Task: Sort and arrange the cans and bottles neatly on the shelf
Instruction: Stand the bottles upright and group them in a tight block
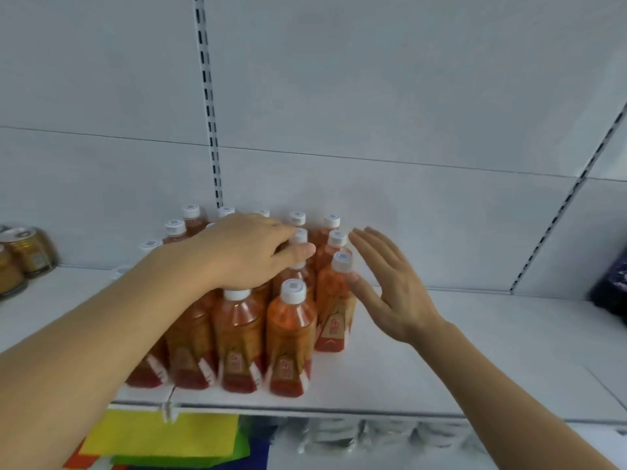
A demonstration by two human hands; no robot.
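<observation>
Several orange drink bottles (288, 337) with white caps stand packed in rows on the white shelf (441, 368). My left hand (247, 252) lies palm down over the caps in the middle of the group, fingers stretched toward the right. My right hand (386, 283) stands flat and upright at the group's right side, its thumb touching the shoulder of the rightmost bottle (336, 307). Neither hand grips anything. Bottles under my left arm are partly hidden.
Gold cans (23, 256) stand at the shelf's far left. A dark blue package (614, 286) sits at the right edge. Below the shelf are silver can tops (373, 435) and yellow and green packaging (163, 435). Bare shelf spreads right of the bottles.
</observation>
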